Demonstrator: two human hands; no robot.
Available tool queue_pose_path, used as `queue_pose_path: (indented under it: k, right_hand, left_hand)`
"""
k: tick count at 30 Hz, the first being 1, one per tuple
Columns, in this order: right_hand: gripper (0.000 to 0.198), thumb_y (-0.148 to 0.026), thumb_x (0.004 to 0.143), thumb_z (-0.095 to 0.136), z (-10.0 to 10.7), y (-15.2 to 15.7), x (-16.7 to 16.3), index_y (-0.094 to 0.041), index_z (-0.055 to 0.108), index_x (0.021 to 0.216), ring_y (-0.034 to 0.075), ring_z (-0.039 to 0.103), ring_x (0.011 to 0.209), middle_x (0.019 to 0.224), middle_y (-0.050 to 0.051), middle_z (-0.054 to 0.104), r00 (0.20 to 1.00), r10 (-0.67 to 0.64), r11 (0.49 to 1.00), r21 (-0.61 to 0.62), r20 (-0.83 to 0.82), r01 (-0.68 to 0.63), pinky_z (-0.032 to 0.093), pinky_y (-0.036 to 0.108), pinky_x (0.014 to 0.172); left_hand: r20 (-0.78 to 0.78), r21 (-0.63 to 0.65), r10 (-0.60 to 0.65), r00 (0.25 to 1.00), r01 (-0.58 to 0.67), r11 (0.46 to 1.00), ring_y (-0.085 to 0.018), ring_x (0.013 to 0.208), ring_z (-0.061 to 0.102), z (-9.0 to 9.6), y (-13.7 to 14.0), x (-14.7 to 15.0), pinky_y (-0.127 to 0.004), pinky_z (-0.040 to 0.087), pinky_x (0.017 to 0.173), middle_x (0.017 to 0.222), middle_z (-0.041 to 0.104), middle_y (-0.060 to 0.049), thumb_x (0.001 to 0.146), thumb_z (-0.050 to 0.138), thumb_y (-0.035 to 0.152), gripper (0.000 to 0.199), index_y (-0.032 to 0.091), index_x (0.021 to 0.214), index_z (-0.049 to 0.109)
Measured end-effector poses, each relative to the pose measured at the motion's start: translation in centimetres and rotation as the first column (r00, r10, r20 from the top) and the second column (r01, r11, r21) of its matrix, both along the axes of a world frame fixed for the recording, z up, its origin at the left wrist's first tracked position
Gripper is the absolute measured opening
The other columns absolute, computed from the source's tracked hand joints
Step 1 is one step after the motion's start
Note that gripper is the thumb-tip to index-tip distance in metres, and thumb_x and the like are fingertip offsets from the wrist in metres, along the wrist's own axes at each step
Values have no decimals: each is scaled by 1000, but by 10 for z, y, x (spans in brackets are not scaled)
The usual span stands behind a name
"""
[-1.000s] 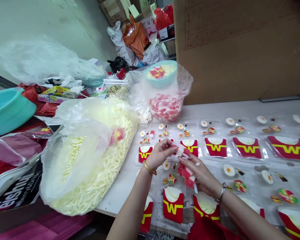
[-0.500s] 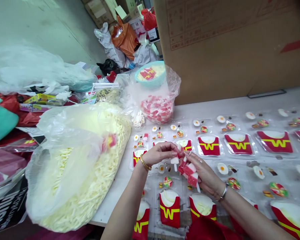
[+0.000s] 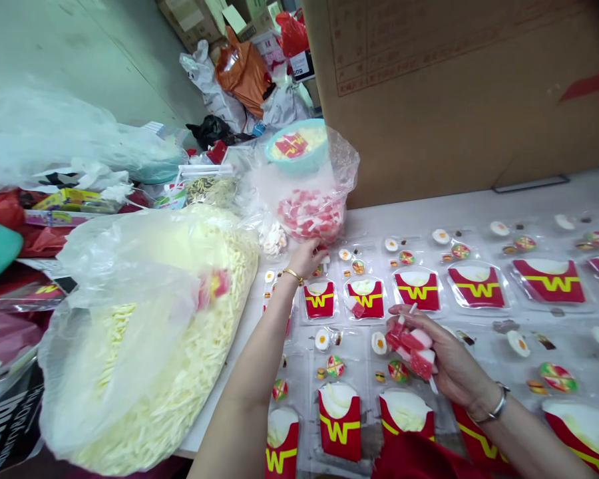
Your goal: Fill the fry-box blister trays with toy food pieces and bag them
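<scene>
My left hand [image 3: 307, 258] reaches to a blister tray in the back row, its fingers pinched around a miniature popsicle [image 3: 325, 262]; only part of it shows. Lower right, my right hand [image 3: 444, 359] is cupped around several red-and-white miniature popsicles [image 3: 415, 349] with white sticks. Another red-and-white piece [image 3: 356, 307] is over a red fries box [image 3: 372, 299] with a yellow W, between the hands. The clear trays around hold fries boxes, fried eggs [image 3: 322, 340], pizzas [image 3: 335, 366] and tiny burgers [image 3: 321, 373].
A large clear bag of pale fries pieces [image 3: 214, 372] spreads over the table's left side. Behind my left hand stands a bag of red-and-white popsicles [image 3: 312, 216], near a turquoise bowl [image 3: 304, 163]. A big cardboard box [image 3: 454, 100] walls the back right.
My left hand has moved up and left from my right hand to the back-row tray. My right hand has shifted slightly right and down with its popsicles. One piece now shows over a fries box.
</scene>
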State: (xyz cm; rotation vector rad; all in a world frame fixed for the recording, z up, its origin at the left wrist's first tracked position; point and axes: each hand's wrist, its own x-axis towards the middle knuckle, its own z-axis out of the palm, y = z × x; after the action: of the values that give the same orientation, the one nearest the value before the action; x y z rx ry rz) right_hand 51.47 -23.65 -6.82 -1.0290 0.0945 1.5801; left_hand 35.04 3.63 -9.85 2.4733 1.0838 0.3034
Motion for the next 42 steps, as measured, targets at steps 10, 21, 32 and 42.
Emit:
queue_pose_path:
  k: [10,21,32,42]
  right_hand:
    - [25,-23,81,64,4,-8,4,-18,61,105,21,64,74,94,9,65,989,-41,999,-29,-143,38,52,24,44]
    - [16,-17,89,49,3,-10,9,-12,59,100,20,63,66,84,14,65,954,-146,989,-50,-262,137,40,18,38]
    - [20,-21,93,42,19,-17,31,-11,59,98,14,62,56,94,19,67,912,-194,981,-53,-363,187,50,19,43]
    - [11,-16,87,51,17,-31,39,-16,60,93,21,68,75,91,10,69,903,-359,930,-11,-238,367,60,32,60]
  left_hand:
    - [-87,151,-165,982,177,973,-22,97,53,14,-59,-3,-35,39,86,104,57,-7,88,52,42,28,21,104,61]
    - [-169,-62,-299,939,293,954,-17,72,52,37,-108,-3,-31,36,70,76,59,-2,87,55,33,16,18,81,53]
    - [-162,442,-43,986,111,890,-22,91,51,11,-73,86,-35,34,74,96,59,-9,91,45,24,14,19,86,57]
    - [-261,310,-147,954,227,923,-25,98,52,9,-98,89,-43,32,87,99,65,-10,92,46,37,26,18,86,61]
